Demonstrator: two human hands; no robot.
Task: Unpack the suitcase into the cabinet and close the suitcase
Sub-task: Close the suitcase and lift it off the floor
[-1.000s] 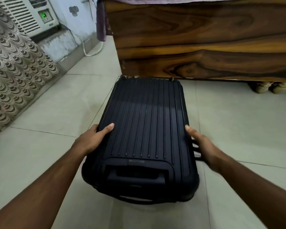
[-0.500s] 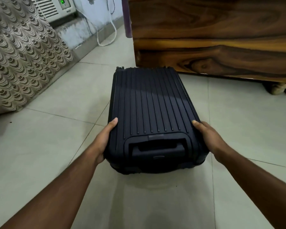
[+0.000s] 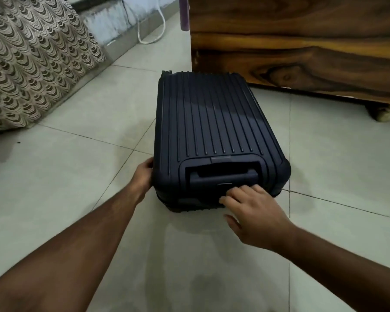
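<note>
From the head view, I see the dark navy ribbed hard-shell suitcase [image 3: 214, 136] lying flat and closed on the pale tiled floor [image 3: 65, 176], its far end by the wooden bed frame [image 3: 302, 41]. My left hand [image 3: 144, 176] rests flat-fingered against its near left corner; my right hand [image 3: 250, 210] curls fingertips on the near end below the recessed handle [image 3: 223, 176]. I judge unpacking hasn't begun: next, find the zip and open it.
</note>
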